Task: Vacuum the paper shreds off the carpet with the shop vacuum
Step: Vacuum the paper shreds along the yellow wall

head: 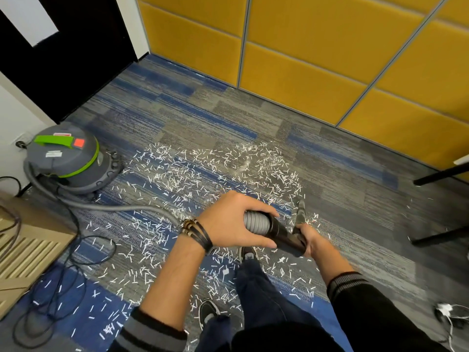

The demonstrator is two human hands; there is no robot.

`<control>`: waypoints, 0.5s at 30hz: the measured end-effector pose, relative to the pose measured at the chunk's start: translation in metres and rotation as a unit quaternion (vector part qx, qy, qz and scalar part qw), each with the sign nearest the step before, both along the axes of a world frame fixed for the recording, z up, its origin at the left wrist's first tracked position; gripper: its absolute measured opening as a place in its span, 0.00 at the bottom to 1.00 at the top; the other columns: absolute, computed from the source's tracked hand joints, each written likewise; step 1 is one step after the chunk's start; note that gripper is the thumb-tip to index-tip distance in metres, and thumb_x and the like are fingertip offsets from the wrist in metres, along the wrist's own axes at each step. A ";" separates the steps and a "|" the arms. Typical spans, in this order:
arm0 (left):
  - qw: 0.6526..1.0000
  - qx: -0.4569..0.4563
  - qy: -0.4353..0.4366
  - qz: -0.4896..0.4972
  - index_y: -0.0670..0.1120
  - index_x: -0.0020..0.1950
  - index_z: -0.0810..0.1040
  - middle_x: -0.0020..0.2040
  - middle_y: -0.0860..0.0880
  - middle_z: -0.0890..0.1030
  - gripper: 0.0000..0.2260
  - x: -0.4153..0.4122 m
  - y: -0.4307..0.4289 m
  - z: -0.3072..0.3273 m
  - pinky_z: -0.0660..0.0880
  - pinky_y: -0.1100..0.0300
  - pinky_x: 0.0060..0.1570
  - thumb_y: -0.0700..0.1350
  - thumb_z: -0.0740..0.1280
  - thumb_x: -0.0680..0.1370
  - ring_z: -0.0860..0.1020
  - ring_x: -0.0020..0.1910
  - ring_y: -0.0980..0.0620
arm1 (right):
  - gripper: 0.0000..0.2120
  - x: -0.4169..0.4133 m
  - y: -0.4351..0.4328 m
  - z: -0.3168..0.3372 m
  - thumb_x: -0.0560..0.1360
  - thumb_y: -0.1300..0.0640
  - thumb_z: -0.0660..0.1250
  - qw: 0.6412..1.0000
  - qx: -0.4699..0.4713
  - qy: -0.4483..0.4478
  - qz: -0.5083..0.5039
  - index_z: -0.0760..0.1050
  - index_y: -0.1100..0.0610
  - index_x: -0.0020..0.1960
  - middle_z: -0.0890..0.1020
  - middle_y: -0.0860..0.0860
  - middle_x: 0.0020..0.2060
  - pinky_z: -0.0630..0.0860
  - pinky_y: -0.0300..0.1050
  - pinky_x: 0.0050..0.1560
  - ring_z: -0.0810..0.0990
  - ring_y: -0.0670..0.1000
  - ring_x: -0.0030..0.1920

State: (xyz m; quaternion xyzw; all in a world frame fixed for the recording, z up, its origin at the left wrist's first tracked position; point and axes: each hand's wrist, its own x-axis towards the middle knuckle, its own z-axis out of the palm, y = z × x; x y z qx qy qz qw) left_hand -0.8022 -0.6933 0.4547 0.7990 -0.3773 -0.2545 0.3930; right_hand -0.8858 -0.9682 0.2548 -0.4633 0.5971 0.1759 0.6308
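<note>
Your left hand (233, 222) grips the hose (255, 223) end and your right hand (308, 237) holds the nozzle (301, 212), likely still fitting it. Shreds (203, 174) cover mid-carpet (342, 199), vacuum (66, 158) at the left edge. Next, seat the nozzle and lower it.

Head camera looks steeply down, close over hands (236, 222) and carpet (342, 199).

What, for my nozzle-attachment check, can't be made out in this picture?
Head view:
- Where the nozzle meets the hose: hidden by the right hand.
- The shop vacuum label text: too small.
- The dark furniture legs at right: cut off by the edge.
</note>
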 end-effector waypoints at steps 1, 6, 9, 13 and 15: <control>1.000 0.004 0.014 -0.008 0.59 0.61 0.85 0.55 0.63 0.86 0.25 -0.002 0.001 -0.003 0.77 0.61 0.64 0.58 0.84 0.66 0.82 0.55 0.66 | 0.08 -0.006 0.002 -0.003 0.83 0.54 0.57 1.000 0.000 0.006 0.005 0.66 0.57 0.48 0.76 0.55 0.29 0.80 0.47 0.34 0.76 0.54 0.29; 0.999 0.023 0.029 -0.006 0.58 0.62 0.85 0.56 0.61 0.86 0.24 -0.009 0.007 -0.015 0.76 0.63 0.65 0.56 0.84 0.67 0.81 0.56 0.65 | 0.08 -0.040 0.004 -0.014 0.84 0.54 0.55 0.999 -0.010 0.048 -0.006 0.65 0.58 0.50 0.76 0.56 0.33 0.80 0.48 0.26 0.77 0.55 0.28; 0.999 0.020 0.016 0.026 0.58 0.63 0.85 0.55 0.60 0.86 0.23 -0.009 0.009 -0.016 0.78 0.57 0.64 0.58 0.82 0.69 0.82 0.54 0.63 | 0.11 -0.029 0.003 -0.013 0.84 0.54 0.54 0.999 -0.016 0.044 0.005 0.66 0.58 0.45 0.77 0.55 0.25 0.77 0.46 0.21 0.78 0.54 0.22; 0.999 -0.008 -0.007 0.036 0.58 0.61 0.86 0.54 0.61 0.87 0.22 0.000 0.009 0.000 0.77 0.68 0.61 0.57 0.82 0.69 0.82 0.54 0.64 | 0.09 -0.005 0.005 -0.015 0.82 0.53 0.57 0.999 -0.027 0.019 0.011 0.67 0.58 0.56 0.80 0.58 0.35 0.82 0.54 0.37 0.81 0.56 0.31; 1.000 -0.018 -0.008 0.020 0.57 0.60 0.86 0.53 0.61 0.87 0.22 0.004 0.005 0.007 0.74 0.73 0.59 0.57 0.83 0.68 0.82 0.54 0.65 | 0.12 -0.005 0.009 -0.016 0.82 0.51 0.57 1.000 -0.021 0.003 -0.001 0.66 0.58 0.61 0.79 0.60 0.42 0.81 0.51 0.42 0.80 0.56 0.35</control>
